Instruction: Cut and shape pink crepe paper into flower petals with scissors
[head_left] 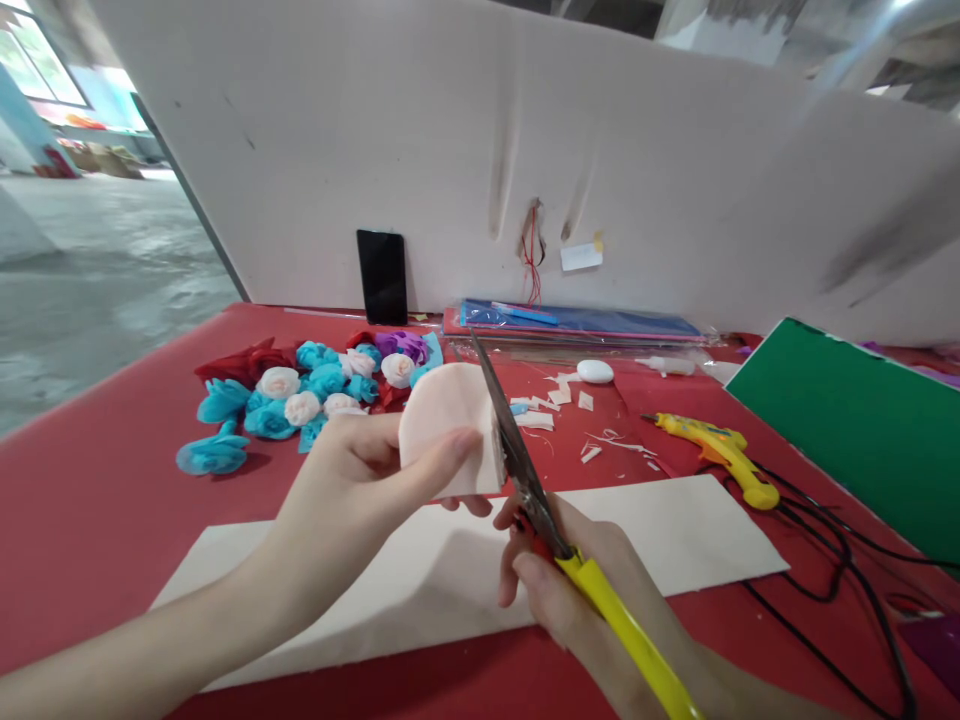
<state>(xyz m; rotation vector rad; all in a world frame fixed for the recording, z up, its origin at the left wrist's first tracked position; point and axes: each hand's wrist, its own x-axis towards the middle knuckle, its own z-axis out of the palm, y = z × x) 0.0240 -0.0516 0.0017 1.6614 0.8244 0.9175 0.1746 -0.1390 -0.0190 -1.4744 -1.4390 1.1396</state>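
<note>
My left hand (375,465) pinches a folded stack of pale cream paper (450,410) with a rounded top, thumb across its front. My right hand (577,560) grips a pair of scissors (517,450) with yellow-covered handles. Their blades point up and away, along the right edge of the paper; whether they are biting into it I cannot tell. Below both hands lies a long cream sheet (675,530). Beyond the blades, small paper scraps (559,396) are scattered on the red table (120,480).
Blue, white, purple and red paper flowers (304,385) are heaped at left. A yellow glue gun (712,450) with black cord (832,540) lies at right, by a green board (847,430). A phone (382,278) leans on the white partition (360,130). A white oval object (595,371) sits behind the scraps.
</note>
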